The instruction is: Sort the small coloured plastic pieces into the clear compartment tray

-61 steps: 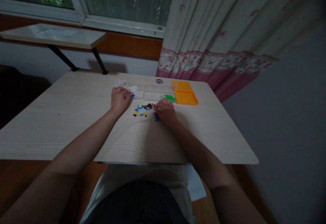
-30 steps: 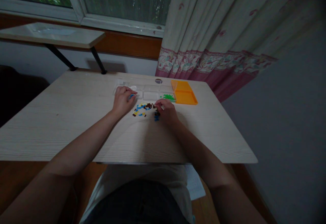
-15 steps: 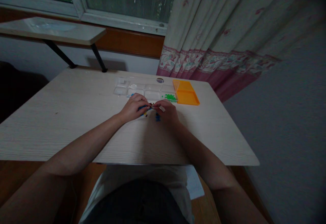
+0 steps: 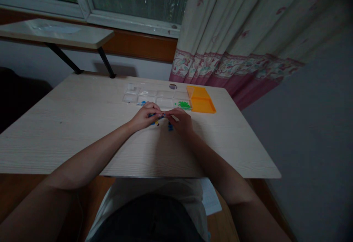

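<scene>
My left hand (image 4: 146,116) and my right hand (image 4: 180,119) meet fingertip to fingertip just above the table, in front of a clear compartment tray (image 4: 165,103). Both are closed in a pinch. What they pinch is small, partly blue and mostly hidden by the fingers. Small blue pieces (image 4: 170,126) lie on the table below my right hand. A yellow bit (image 4: 157,122) and a dark bit show beneath my left fingers. Green pieces (image 4: 183,104) fill part of the tray's right front compartment, and a few blue ones (image 4: 143,103) sit further left in it.
An orange open box (image 4: 203,105) stands against the tray's right end. A round dark object (image 4: 173,86) is behind the tray. At the back left a raised shelf (image 4: 74,34) stands on black legs. A curtain (image 4: 220,43) hangs behind the table's right side.
My left hand has shifted very slightly, so the blue pieces in the tray show more. The fingertips stay together at the same spot.
</scene>
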`<action>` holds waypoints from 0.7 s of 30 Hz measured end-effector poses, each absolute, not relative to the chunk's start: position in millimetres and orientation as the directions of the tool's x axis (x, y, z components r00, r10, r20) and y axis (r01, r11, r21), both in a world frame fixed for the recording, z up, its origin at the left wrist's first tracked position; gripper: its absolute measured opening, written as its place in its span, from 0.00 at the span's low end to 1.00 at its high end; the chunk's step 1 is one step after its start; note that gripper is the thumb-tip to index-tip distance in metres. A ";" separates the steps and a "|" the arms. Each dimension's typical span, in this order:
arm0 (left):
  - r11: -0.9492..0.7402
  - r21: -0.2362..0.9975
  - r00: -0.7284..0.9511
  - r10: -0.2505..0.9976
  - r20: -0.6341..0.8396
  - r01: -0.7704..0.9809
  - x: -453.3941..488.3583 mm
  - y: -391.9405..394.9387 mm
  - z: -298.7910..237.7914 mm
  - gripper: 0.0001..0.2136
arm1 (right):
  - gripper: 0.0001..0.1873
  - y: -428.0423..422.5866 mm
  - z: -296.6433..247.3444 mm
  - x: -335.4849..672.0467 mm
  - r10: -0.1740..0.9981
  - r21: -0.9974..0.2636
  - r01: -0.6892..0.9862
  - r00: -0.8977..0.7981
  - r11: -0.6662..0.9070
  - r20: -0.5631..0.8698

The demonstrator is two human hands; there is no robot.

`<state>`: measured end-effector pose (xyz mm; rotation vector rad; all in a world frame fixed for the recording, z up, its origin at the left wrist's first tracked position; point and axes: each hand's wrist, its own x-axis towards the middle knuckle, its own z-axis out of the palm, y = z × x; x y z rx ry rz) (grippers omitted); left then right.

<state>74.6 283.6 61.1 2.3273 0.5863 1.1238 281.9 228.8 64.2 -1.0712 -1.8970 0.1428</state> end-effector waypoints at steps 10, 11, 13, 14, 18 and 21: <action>-0.697 0.705 0.535 0.648 0.542 0.130 74.4 285.2 57.3 0.13 | 0.08 227.1 63.0 278.8 0.729 -0.486 0.631 -0.194 0.605 0.656; -0.689 0.714 0.532 0.654 0.538 0.125 74.4 285.5 57.1 0.13 | 0.08 226.9 62.6 278.6 0.732 -0.489 0.630 -0.195 0.603 0.653; -0.672 0.730 0.532 0.665 0.524 0.121 74.3 285.8 57.1 0.13 | 0.09 226.4 61.9 277.9 0.736 -0.500 0.622 -0.192 0.603 0.649; -0.664 0.738 0.534 0.670 0.516 0.120 74.2 285.9 57.2 0.13 | 0.09 226.0 61.7 277.6 0.736 -0.505 0.616 -0.188 0.604 0.650; -0.646 0.755 0.540 0.678 0.499 0.113 73.8 285.3 58.9 0.13 | 0.09 225.4 61.3 276.5 0.736 -0.510 0.610 -0.188 0.607 0.651; -0.638 0.762 0.543 0.681 0.491 0.111 73.4 284.3 61.1 0.14 | 0.09 226.7 61.5 276.5 0.711 -0.479 0.606 -0.216 0.635 0.669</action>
